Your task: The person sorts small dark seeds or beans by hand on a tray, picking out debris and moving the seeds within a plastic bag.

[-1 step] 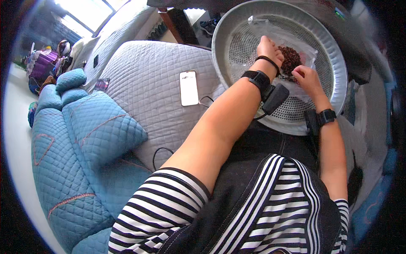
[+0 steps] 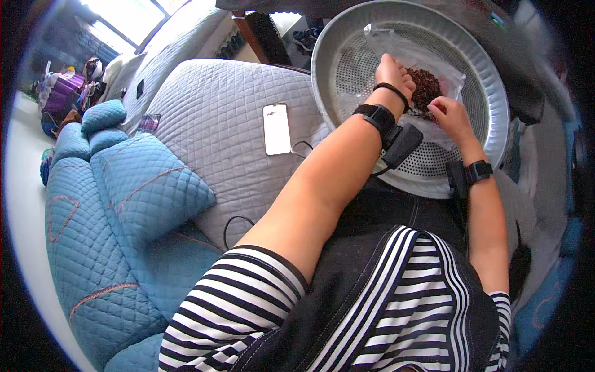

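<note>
A heap of small, dark red-brown grains, perhaps peppercorns [image 2: 426,85], lies on a clear plastic bag [image 2: 451,73] inside a round metal sieve tray [image 2: 496,93] with a perforated base. At the heap's left edge, my left hand [image 2: 396,73] is closed, palm side partly up, its fingers curled. My right hand [image 2: 453,118] is at the near right edge of the heap, thumb and forefinger pinched together. Whatever either hand holds is too small or hidden to make out. Each wrist carries a black strap with a dark device.
A phone with a bright screen [image 2: 276,129] lies on a grey quilted cover [image 2: 229,99] left of the tray. A black cable loops near my left forearm. Blue quilted sofa cushions [image 2: 149,186] fill the left side. Dark furniture with a brown wooden post [image 2: 254,37] stands behind.
</note>
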`<state>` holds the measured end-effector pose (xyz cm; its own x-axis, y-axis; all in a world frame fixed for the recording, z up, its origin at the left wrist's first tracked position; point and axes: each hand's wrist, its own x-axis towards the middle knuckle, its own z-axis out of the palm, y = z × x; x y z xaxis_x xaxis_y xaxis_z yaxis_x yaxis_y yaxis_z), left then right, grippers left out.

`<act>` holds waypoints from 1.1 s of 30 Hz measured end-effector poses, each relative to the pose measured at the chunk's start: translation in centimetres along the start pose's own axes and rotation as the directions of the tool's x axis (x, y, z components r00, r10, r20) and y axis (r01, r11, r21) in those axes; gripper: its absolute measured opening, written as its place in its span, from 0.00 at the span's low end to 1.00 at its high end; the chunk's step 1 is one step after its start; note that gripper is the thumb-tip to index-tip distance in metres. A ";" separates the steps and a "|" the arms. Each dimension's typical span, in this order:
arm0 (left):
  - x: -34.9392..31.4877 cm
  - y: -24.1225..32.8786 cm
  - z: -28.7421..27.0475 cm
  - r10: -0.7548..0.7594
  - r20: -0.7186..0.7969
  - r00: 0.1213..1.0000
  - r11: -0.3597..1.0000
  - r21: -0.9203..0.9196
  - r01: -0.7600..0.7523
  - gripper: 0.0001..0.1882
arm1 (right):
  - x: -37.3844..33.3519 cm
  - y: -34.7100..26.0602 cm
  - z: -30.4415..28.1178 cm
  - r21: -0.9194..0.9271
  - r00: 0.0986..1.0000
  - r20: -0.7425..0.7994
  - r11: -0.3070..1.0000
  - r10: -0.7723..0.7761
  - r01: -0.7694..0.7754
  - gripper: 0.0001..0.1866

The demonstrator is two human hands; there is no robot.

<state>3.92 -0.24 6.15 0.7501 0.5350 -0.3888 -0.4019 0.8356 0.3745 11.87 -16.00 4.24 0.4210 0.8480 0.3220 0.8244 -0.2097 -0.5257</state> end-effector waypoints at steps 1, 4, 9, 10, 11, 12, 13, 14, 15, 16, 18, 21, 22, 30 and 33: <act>-0.2 0.0 -0.4 0.002 0.002 1.000 1.000 -0.005 -0.002 0.12 | 0.0 0.2 0.2 0.009 1.000 -0.017 1.000 -0.020 0.020 0.09; -0.8 0.3 -1.0 -0.021 0.034 0.999 1.000 -0.004 0.021 0.13 | 0.1 0.6 0.4 0.012 0.998 0.038 0.999 0.042 -0.042 0.08; -5.3 3.5 -1.4 -0.098 0.145 0.985 0.994 0.060 0.090 0.13 | -0.3 0.8 0.4 0.015 1.000 0.001 1.000 0.004 -0.004 0.08; -6.1 4.9 -2.3 -0.119 0.234 0.965 0.993 0.051 0.110 0.15 | -0.3 0.5 0.2 0.004 1.000 -0.017 1.000 -0.016 0.016 0.08; -7.7 6.3 -2.4 -0.097 0.246 0.964 0.991 0.115 0.070 0.16 | -0.4 0.5 0.0 0.009 1.000 -0.025 1.000 0.004 -0.004 0.08; -8.5 8.1 -3.6 -0.118 0.316 0.941 0.989 0.124 0.082 0.18 | -0.3 0.2 -0.2 0.011 1.000 -0.012 1.000 -0.004 0.004 0.08; -9.5 9.9 -4.7 -0.157 0.374 0.914 0.984 0.141 0.112 0.19 | -0.3 0.2 -0.3 0.012 1.000 0.000 1.000 -0.008 0.008 0.08; -10.2 11.5 -6.3 -0.194 0.432 0.881 0.981 0.091 0.172 0.20 | -0.1 0.3 -0.1 0.009 0.999 -0.015 0.999 -0.032 0.032 0.08; -10.7 12.6 -7.7 -0.221 0.437 0.872 0.975 0.069 0.213 0.20 | -0.3 0.4 -0.1 0.009 1.000 -0.020 1.000 -0.022 0.023 0.08; -11.1 13.6 -9.4 -0.238 0.394 0.888 0.970 0.049 0.238 0.20 | -0.4 0.5 -0.1 0.015 0.999 -0.032 0.999 -0.029 0.030 0.08; -10.6 15.0 -14.2 -0.175 0.233 0.957 0.980 -0.053 0.192 0.19 | -0.3 0.7 0.0 0.022 0.998 -0.038 0.998 -0.053 0.053 0.08; -9.7 15.1 -20.7 -0.039 -0.019 0.999 0.991 -0.128 0.036 0.16 | -0.2 0.8 0.1 0.005 0.999 -0.019 0.999 -0.048 0.048 0.08; -9.0 15.4 -23.2 -0.040 -0.073 0.997 0.990 -0.138 0.029 0.14 | -0.1 0.8 0.2 0.004 0.998 -0.018 0.999 -0.052 0.052 0.08; -8.9 13.2 -24.5 0.147 -0.250 0.957 0.939 0.338 -0.056 0.15 | -0.3 0.8 0.4 0.004 0.999 -0.011 0.999 -0.034 0.034 0.09; -8.6 15.2 -24.2 -0.192 -0.276 0.942 0.078 -0.961 -0.266 0.11 | -0.3 0.7 0.4 0.016 1.000 0.000 0.999 -0.031 0.031 0.09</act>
<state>-21.34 10.87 -5.14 0.6382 0.3780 -0.6707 -0.7356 0.0425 -0.6760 12.17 -16.15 3.45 0.3950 0.8543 0.3380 0.8311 -0.1755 -0.5277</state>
